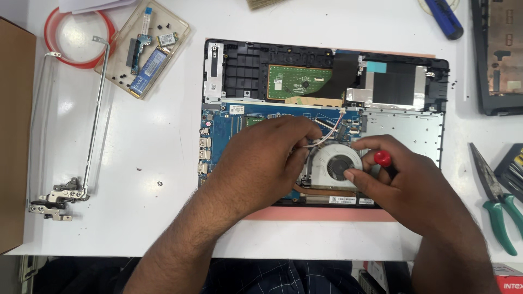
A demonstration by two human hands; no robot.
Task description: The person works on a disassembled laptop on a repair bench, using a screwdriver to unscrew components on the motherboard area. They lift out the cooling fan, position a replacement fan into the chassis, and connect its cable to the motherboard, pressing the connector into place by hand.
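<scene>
Right hand (406, 177) pinches screwdriver (383, 159); left hand (261, 158) on fan (338, 165).

Two hands are at work: the left hand (261, 158) and the right hand (406, 177). One opened laptop base (327, 81) lies on the single white tabletop (152, 163), with one round cooling fan (338, 163) inside it. One red-capped screwdriver (382, 159). One pair of green-handled pliers (498, 198). One clear plastic tray (144, 46) of small parts (too small to count). One roll of red tape (76, 35). One hinge bracket frame (65, 130), with two hinges at its ends. One blue-handled tool (444, 16) at the top edge.
</scene>
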